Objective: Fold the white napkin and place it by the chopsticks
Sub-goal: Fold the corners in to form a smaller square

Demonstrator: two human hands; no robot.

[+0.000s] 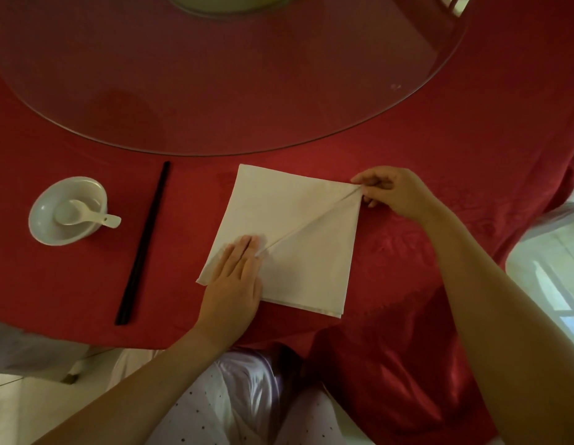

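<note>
The white napkin lies flat on the table, close to the near edge and roughly at the middle of the person's place, short of the rim of the glass turntable. A raised diagonal edge runs across it from its far right corner toward its near left part, which indicates a diagonal fold in progress: one layer meets the other along that line. The left hand rests palm down on the near left part of the napkin with its fingers straight and together, the tips at the lower end of the diagonal. This hand grasps nothing; it appears to act as a clamp that stops the cloth sliding on the smooth red covering and anchors one end of the crease. The right hand pinches the far right corner of the napkin between thumb and forefinger, the remaining fingers curled beneath. In this position it can draw the layer taut and align the corners before the crease is pressed. The chopsticks lie as a pair to the left of the napkin, near it but not touching, running from the near edge toward the turntable. A bowl holding a spoon stands farther left. The free strip of table between chopsticks and napkin is the probable target for placement, which has not yet been carried out.
</note>
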